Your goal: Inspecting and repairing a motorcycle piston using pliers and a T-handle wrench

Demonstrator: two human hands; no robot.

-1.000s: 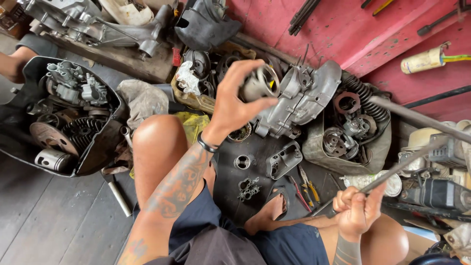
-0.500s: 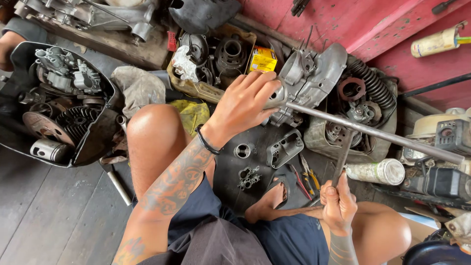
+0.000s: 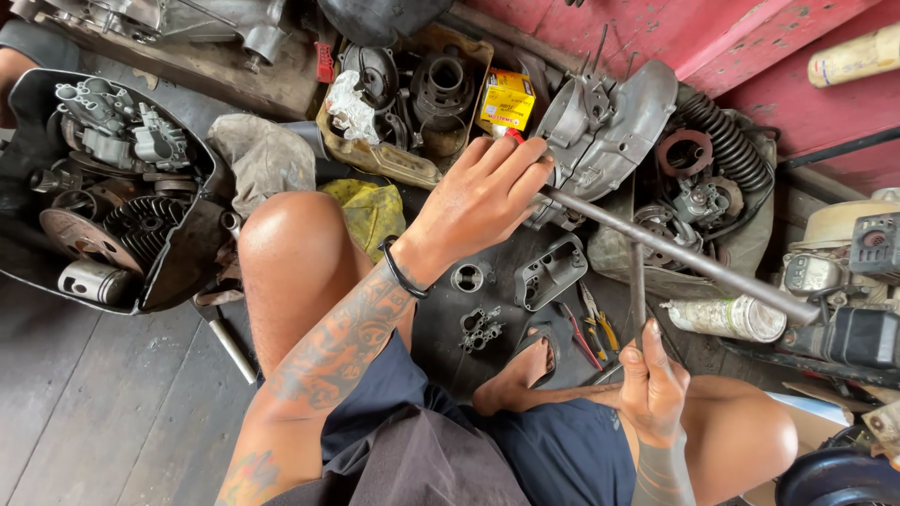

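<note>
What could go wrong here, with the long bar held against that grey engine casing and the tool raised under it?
1. The left hand grips the long metal bar right at the grey engine casing; a slip could pinch the fingers.
2. The right hand holds a slim tool up to the bar; a glancing blow might land on the bare foot or the small loose parts below.

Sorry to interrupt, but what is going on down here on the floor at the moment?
A person sits on the wooden floor among engine parts. Their left hand rests on one end of a long metal rod, up against a grey engine casing. Their right hand grips a second, thinner bar upright, crossing the rod. A black tub of parts sits beside the left knee.
</note>
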